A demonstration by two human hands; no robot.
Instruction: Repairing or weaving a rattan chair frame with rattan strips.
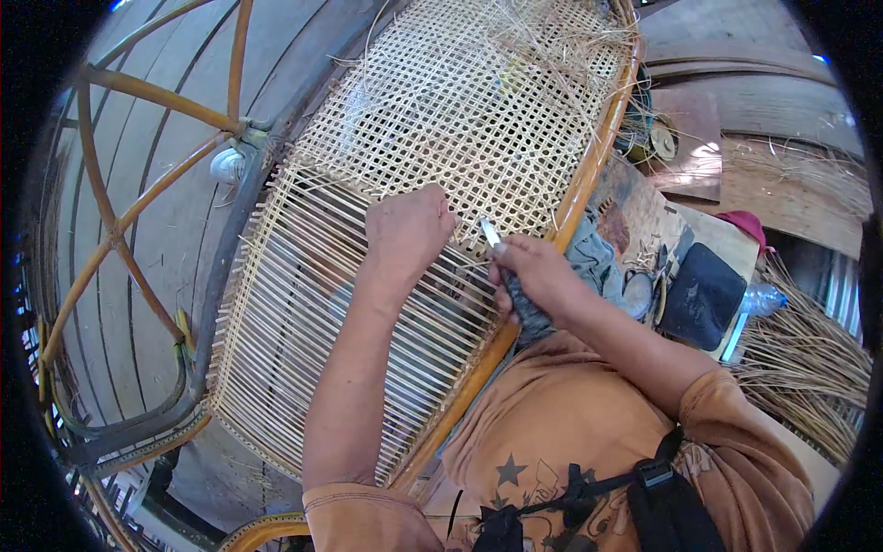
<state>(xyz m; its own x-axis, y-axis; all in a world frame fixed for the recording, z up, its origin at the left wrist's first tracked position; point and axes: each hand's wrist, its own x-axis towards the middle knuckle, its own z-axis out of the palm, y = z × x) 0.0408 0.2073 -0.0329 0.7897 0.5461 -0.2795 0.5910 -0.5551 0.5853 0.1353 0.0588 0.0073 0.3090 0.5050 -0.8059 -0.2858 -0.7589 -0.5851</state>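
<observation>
A woven cane panel (441,138) stretches in front of me within a curved rattan frame (602,161). Its far part is a finished-looking open lattice, while the near part (303,322) has only parallel strands running across. My left hand (409,225) is closed and rests where lattice and bare strands meet; whatever its fingers grip is hidden. In my right hand (543,276) is a knife (528,308) with a dark wrapped handle. Its short pale blade points up and left, with the tip at the lattice just right of my left hand.
Loose cane strips (552,37) lie over the far end of the panel. At the right are a grey cloth (593,262), a black flat pad (704,296), a plastic bottle (762,299) and a bundle of rattan strips (796,368). A bent rattan frame (115,230) stands at the left.
</observation>
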